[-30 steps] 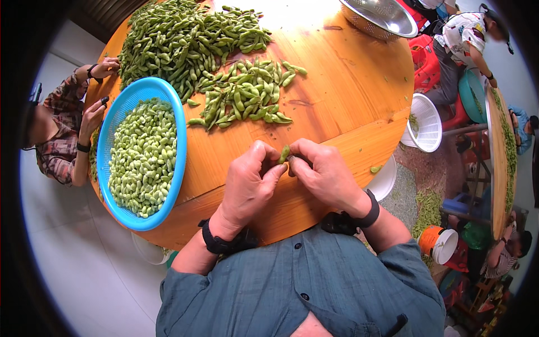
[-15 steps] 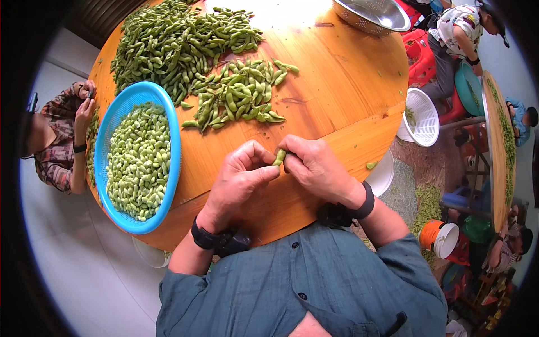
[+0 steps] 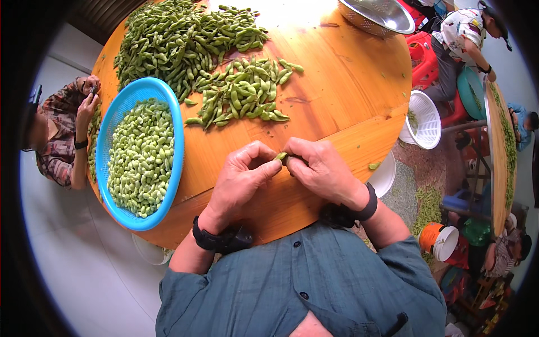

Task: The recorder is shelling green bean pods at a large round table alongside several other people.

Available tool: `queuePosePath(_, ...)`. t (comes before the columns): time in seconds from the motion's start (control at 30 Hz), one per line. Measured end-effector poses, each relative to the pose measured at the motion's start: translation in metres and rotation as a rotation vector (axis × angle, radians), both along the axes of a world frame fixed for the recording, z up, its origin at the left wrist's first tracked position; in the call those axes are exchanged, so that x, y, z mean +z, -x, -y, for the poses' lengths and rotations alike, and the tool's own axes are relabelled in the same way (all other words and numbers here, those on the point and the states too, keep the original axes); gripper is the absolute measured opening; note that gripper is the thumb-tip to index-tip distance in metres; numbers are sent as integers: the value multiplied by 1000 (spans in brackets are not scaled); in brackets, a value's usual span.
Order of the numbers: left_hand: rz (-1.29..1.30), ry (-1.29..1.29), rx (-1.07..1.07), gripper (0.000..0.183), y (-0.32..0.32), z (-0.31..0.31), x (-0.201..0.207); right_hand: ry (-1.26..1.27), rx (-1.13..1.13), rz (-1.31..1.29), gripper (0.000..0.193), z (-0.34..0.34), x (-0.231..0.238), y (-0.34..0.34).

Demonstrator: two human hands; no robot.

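Pod [image 3: 281,156] between both hands' fingertips [image 3: 273,167]

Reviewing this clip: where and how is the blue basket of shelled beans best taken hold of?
Probably by the blue basket's rim at its two long sides, one hand each. It is a wide, shallow oval heaped with shelled beans, so gripping opposite sides should keep it level. Its near end overhangs the round wooden table.

Pod [image 3: 281,156] mostly hidden: both hands' fingertips cover it, only a green tip shows between left hand [image 3: 238,182] and right hand [image 3: 320,171]. Can't tell if it's split. Near table [image 3: 348,101] edge hidden under both forearms. Metal bowl [image 3: 379,14] at far edge cut off by frame top. Pod pile [image 3: 168,39] also cut at top. Person [image 3: 56,140] at left: fingers' contents too small to tell.
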State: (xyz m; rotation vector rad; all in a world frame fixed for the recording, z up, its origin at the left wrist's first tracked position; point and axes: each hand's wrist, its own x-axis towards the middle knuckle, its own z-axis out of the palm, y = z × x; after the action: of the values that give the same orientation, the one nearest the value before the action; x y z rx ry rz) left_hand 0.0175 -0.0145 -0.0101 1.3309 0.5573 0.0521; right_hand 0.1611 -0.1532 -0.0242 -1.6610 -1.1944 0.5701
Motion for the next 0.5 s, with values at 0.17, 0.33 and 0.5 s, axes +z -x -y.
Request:
queuePosePath(0.17, 2, 161, -22, 14, 1, -9, -2, 4, 67, -60, 6, -1, 0, -6)
queuePosePath(0.33, 23, 275, 33, 18, -1, -4, -6, 37, 107, -122, 6, -3, 11, -13)
queuePosePath(0.5, 28, 305, 56, 19, -5, 2, -10, 34, 148, 2, 6, -1, 15, -18)
